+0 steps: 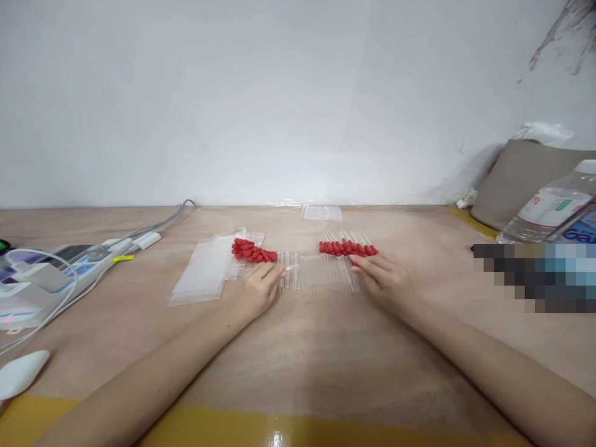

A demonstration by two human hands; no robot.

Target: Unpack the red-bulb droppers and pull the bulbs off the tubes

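My left hand (261, 287) is closed, thumb and fingers pinching a short clear tube (292, 267) that points right. Just beyond it lies a pile of red rubber bulbs (254, 251). Between my hands a row of clear thin tubes (326, 274) lies side by side on the table. On the right, a row of red-capped tubes (342, 248) has its clear ends pointing to the wall. My right hand (384, 276) is at the near edge of that row, its fingertips closed around a red bulb (354, 260) that is partly hidden.
Clear plastic bags (200, 273) lie left of the bulbs, and another small bag (322, 213) is by the wall. A power strip (88, 264) with cables is at left, near a white rounded object (23, 374). A water bottle (549, 208) and a grey-brown container (512, 180) stand at right.
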